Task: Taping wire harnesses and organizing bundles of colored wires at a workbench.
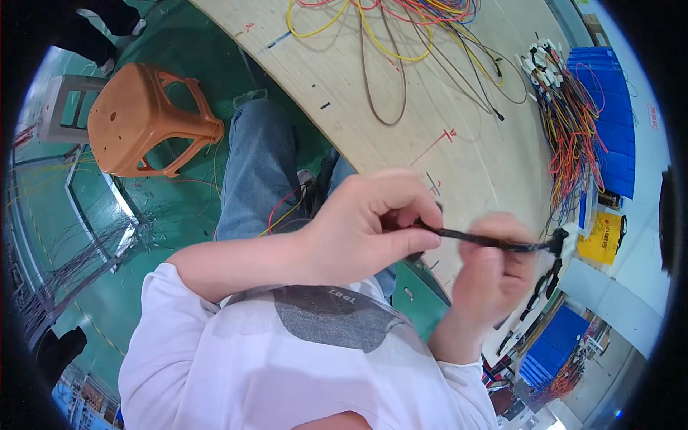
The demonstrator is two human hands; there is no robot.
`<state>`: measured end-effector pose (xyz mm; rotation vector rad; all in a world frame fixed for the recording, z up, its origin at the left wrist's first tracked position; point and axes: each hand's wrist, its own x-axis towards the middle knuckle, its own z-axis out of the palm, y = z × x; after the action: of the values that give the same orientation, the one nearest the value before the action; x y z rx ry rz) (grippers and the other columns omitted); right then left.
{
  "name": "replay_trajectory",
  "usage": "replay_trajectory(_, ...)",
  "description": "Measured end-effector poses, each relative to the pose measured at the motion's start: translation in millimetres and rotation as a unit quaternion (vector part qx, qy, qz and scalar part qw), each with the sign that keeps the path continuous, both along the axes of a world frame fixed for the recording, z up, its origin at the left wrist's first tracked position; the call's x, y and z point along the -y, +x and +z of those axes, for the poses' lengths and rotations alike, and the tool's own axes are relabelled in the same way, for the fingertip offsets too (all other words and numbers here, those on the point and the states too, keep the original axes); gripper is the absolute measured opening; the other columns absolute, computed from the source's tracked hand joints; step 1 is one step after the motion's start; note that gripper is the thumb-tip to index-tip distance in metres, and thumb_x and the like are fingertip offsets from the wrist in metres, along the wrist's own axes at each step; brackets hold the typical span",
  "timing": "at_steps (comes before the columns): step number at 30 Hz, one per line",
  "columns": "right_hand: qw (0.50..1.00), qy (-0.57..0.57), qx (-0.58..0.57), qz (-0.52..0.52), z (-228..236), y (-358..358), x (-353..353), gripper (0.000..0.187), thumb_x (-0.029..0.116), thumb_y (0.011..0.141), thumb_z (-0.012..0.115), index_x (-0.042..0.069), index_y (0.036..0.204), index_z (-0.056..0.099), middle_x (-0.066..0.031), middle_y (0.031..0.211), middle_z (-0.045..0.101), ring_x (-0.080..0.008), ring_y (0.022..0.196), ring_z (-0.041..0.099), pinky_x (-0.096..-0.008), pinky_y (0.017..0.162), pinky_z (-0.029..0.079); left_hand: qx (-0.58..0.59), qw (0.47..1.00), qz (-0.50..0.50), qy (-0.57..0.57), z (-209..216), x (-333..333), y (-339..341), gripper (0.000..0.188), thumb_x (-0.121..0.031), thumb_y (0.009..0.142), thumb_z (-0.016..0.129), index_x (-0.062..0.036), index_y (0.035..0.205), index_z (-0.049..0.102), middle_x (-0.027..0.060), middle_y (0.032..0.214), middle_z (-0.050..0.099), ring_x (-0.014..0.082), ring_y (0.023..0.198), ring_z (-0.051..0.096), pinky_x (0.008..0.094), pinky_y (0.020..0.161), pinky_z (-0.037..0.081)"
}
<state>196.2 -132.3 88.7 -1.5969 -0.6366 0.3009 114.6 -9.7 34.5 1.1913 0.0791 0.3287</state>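
Note:
A thin black-wrapped wire harness stretches between my two hands, above the table edge in front of my body. Thumb and fingers of my left hand are closed in a pinch on it. Further right, my right hand is slightly blurred, its fingers curled around the same harness. Past that hand the harness runs toward a white connector; whether the two are joined is hard to make out. Red and yellow wires hang over my lap, partly hidden behind my left forearm.
On the wooden table, loose coloured wires lie at the far side. A thick wire bundle with white connectors lies at the right by a blue bin. An orange stool stands left; another person's legs show at far left.

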Motion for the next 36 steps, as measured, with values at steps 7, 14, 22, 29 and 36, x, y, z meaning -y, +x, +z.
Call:
replay_trajectory(7,0.995,-0.013,0.043,0.094,-11,2,-2,0.012,-0.005,0.066,0.062,-0.001,0.076,0.057,-0.0114,0.072,0.056,-0.0157,0.062,0.051,-0.0227,0.056,0.038,-0.124,0.989,-0.004,0.076,-8,4,-2,0.060,-0.007,0.067,0.067,-0.0043,0.117,0.033,0.0069,0.075,0.050,0.0111,0.056,0.047,0.0241,0.054,0.042)
replay_trajectory(14,0.979,-0.017,0.193,0.068,-14,1,-2,0.012,0.000,0.067,0.064,0.001,0.074,0.055,-0.0115,0.069,0.054,-0.0162,0.058,0.050,-0.0233,0.051,0.038,-0.153,0.898,-0.095,-0.401,8,-18,6,0.028,-0.020,0.075,0.062,-0.0035,0.092,0.047,0.0033,0.070,0.050,0.0048,0.046,0.039,0.0183,0.037,0.026)
replay_trajectory(22,0.999,-0.029,-0.009,0.025,-1,-5,2,0.005,-0.002,0.072,0.056,-0.001,0.072,0.051,-0.0111,0.069,0.056,-0.0148,0.061,0.051,-0.0230,0.055,0.040,0.108,0.985,-0.078,0.108,-5,-25,-5,0.059,-0.037,0.057,0.076,-0.0062,0.101,0.051,0.0029,0.079,0.041,0.0108,0.062,0.038,0.0239,0.051,0.033)
replay_trajectory(29,0.999,0.022,0.022,0.038,-15,-3,-3,0.013,0.009,0.081,0.052,-0.001,0.079,0.045,-0.0132,0.070,0.053,-0.0104,0.052,0.047,-0.0192,0.046,0.037,-0.140,0.966,-0.105,-0.191,1,-7,10,0.057,-0.002,0.067,0.066,-0.0061,0.112,0.030,0.0061,0.077,0.051,0.0102,0.053,0.047,0.0232,0.045,0.038)
replay_trajectory(36,0.994,0.037,-0.097,0.046,-8,-2,5,0.006,0.004,0.081,0.048,0.000,0.079,0.045,-0.0126,0.072,0.055,-0.0099,0.051,0.049,-0.0197,0.045,0.039,-0.041,0.985,-0.011,-0.168,1,-18,-13,0.077,-0.033,0.055,0.076,-0.0097,0.116,0.036,0.0067,0.086,0.045,0.0120,0.074,0.045,0.0186,0.059,0.038)
